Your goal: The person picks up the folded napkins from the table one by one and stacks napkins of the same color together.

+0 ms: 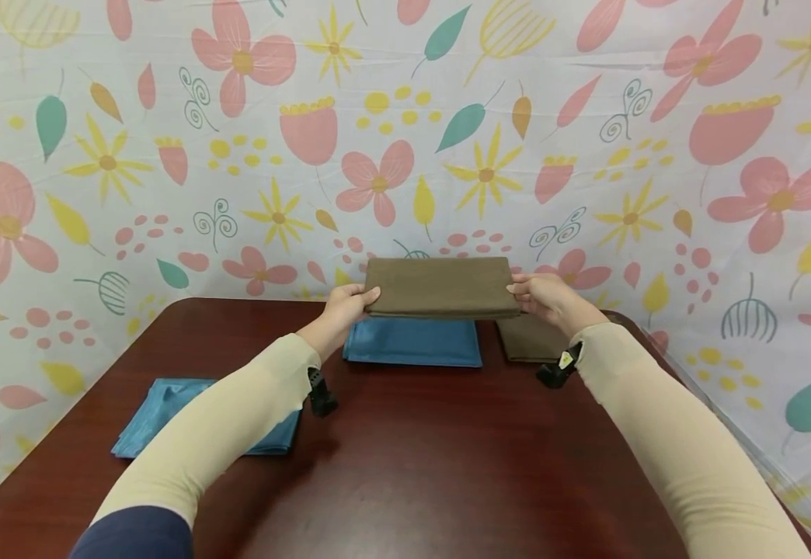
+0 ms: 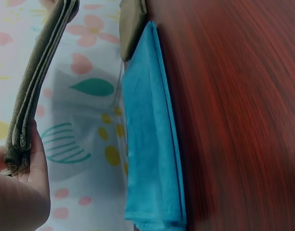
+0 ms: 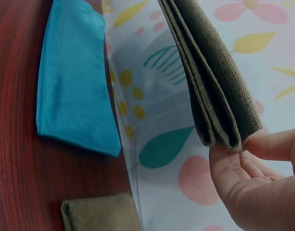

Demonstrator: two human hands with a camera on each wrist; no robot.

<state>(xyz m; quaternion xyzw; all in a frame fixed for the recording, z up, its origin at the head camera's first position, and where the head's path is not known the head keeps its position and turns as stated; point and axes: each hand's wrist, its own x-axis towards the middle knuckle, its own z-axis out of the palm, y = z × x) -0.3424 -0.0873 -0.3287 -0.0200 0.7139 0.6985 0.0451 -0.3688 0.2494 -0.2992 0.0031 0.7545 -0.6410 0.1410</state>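
Observation:
Between both hands a folded olive-brown cloth [image 1: 440,287] is held up in the air, its stacked layers showing along the edge in both wrist views. The left hand [image 1: 344,310] pinches its left end, thumb on top and fingers beneath. At the opposite end, the right hand [image 1: 548,299] grips the cloth the same way. Below and partly behind it, a folded blue cloth [image 1: 412,343] lies near the table's far edge. A second folded olive-brown cloth [image 1: 533,339] rests to the right of the blue one, partly covered by the right hand in the head view.
Another blue cloth [image 1: 168,404], folded, lies at the left of the dark red-brown wooden table [image 1: 433,466], partly hidden under the left forearm. A white sheet with printed flowers [image 1: 377,186] hangs right behind the table. Both wrists wear black straps.

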